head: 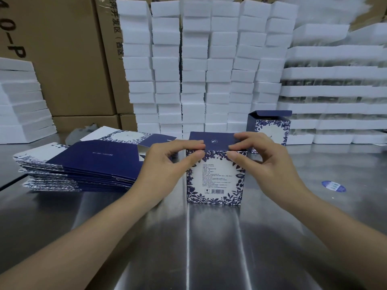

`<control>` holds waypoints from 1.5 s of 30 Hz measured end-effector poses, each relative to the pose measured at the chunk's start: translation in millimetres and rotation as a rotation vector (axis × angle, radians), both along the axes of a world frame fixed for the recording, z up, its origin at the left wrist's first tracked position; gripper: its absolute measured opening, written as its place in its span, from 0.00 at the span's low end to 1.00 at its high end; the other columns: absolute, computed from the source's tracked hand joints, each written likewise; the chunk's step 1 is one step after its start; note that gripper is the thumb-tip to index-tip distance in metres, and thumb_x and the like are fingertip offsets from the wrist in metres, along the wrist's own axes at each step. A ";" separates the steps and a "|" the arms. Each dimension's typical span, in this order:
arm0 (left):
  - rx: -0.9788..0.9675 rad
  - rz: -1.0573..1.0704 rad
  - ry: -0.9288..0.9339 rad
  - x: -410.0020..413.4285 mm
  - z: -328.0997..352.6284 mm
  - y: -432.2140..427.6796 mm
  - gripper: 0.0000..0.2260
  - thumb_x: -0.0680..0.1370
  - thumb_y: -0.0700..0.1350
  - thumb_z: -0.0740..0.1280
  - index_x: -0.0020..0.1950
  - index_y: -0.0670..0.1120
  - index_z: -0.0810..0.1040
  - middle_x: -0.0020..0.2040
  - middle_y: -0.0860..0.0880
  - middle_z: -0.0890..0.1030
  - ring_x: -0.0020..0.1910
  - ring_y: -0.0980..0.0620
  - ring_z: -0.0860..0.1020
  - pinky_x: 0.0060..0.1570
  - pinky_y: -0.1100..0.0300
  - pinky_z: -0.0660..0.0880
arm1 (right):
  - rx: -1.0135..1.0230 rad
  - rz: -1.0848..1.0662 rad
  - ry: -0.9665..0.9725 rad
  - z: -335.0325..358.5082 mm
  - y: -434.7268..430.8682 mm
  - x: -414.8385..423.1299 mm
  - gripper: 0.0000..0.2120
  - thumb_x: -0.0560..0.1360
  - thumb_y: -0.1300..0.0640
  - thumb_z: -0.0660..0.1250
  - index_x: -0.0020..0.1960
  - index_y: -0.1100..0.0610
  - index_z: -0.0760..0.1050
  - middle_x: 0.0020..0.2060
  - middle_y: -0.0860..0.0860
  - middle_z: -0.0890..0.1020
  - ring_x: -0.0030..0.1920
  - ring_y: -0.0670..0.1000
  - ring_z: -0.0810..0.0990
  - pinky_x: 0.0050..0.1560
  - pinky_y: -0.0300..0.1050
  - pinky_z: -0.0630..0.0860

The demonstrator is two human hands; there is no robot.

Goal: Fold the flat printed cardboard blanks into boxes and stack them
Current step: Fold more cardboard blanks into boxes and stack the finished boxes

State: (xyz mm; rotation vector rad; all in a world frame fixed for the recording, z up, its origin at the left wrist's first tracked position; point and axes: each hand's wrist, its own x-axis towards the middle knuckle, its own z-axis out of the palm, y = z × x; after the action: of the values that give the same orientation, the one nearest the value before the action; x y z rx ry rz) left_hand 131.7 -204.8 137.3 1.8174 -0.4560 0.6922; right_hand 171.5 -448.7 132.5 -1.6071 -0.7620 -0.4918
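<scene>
Together, both hands, left (165, 162) and right (261, 158), pinch the navy lid flap (215, 143) of a floral-printed cardboard box (215, 178) on the steel desk (209, 237).

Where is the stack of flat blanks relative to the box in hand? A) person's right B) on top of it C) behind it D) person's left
D: the stack of flat blanks lies on the table left of the box, which the left hand and right hand pinch at its lid flap.
</scene>
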 end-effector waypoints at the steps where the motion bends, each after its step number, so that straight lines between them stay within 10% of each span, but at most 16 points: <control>1: -0.004 -0.010 0.004 0.2 -0.9 3.2 0.08 0.78 0.46 0.77 0.56 0.55 0.89 0.56 0.62 0.87 0.62 0.61 0.83 0.64 0.59 0.78 | -0.011 -0.005 -0.001 0.7 -1.7 0.6 0.05 0.74 0.56 0.77 0.50 0.53 0.87 0.61 0.49 0.83 0.66 0.44 0.80 0.52 0.35 0.79; 7: -0.100 -0.026 0.033 8.4 -3.8 5.5 0.07 0.78 0.41 0.76 0.54 0.51 0.89 0.54 0.57 0.88 0.51 0.58 0.86 0.40 0.68 0.79 | -0.081 -0.062 -0.022 4.1 -1.2 6.1 0.04 0.76 0.57 0.77 0.49 0.50 0.88 0.60 0.44 0.85 0.64 0.43 0.81 0.64 0.38 0.74; 15: -0.195 -0.094 0.093 6.2 -10.1 5.4 0.08 0.78 0.47 0.76 0.55 0.57 0.89 0.67 0.59 0.83 0.61 0.57 0.85 0.48 0.56 0.84 | 0.145 0.106 0.243 1.5 -3.0 10.0 0.07 0.75 0.62 0.76 0.47 0.51 0.90 0.58 0.44 0.88 0.65 0.43 0.83 0.50 0.34 0.79; 22: -0.113 0.099 -0.095 -3.1 -8.3 -5.4 0.05 0.79 0.47 0.76 0.44 0.54 0.89 0.64 0.58 0.84 0.68 0.64 0.78 0.53 0.61 0.80 | 0.140 0.078 0.161 6.2 -3.5 6.1 0.07 0.77 0.53 0.75 0.43 0.54 0.86 0.56 0.41 0.88 0.69 0.36 0.77 0.57 0.33 0.79; 27: -0.019 0.089 -0.103 -2.9 -12.3 -2.9 0.31 0.75 0.39 0.79 0.72 0.63 0.76 0.72 0.60 0.72 0.66 0.62 0.78 0.52 0.68 0.81 | -0.013 0.130 0.084 0.8 0.9 -1.7 0.30 0.77 0.74 0.71 0.68 0.43 0.76 0.60 0.28 0.80 0.68 0.35 0.76 0.52 0.33 0.80; 31: 0.180 0.083 -0.005 3.0 -25.2 -0.4 0.41 0.76 0.39 0.78 0.80 0.67 0.65 0.74 0.64 0.68 0.67 0.62 0.75 0.53 0.66 0.82 | -0.195 0.043 0.077 -6.6 -1.0 -0.8 0.41 0.78 0.74 0.71 0.77 0.35 0.68 0.73 0.36 0.71 0.69 0.33 0.73 0.53 0.36 0.82; 39: 0.157 0.188 0.037 4.9 -27.7 2.3 0.21 0.82 0.51 0.72 0.73 0.65 0.74 0.64 0.67 0.76 0.62 0.62 0.80 0.58 0.60 0.82 | -0.253 -0.051 0.074 -18.2 6.4 0.5 0.33 0.80 0.63 0.74 0.76 0.35 0.70 0.69 0.35 0.75 0.62 0.36 0.78 0.54 0.32 0.80; 45: 0.140 0.155 -0.008 2.5 -20.8 1.7 0.10 0.83 0.51 0.70 0.64 0.60 0.78 0.62 0.63 0.76 0.62 0.56 0.81 0.59 0.55 0.83 | -0.263 -0.065 0.075 -17.4 9.4 -1.8 0.26 0.80 0.55 0.74 0.70 0.31 0.72 0.66 0.33 0.75 0.62 0.42 0.79 0.61 0.48 0.82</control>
State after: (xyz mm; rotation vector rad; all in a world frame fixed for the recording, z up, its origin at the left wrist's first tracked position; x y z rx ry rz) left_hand 134.2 -203.1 116.5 1.9981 -0.3797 0.7905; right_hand 169.7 -439.4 115.1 -1.8883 -0.7429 -0.3870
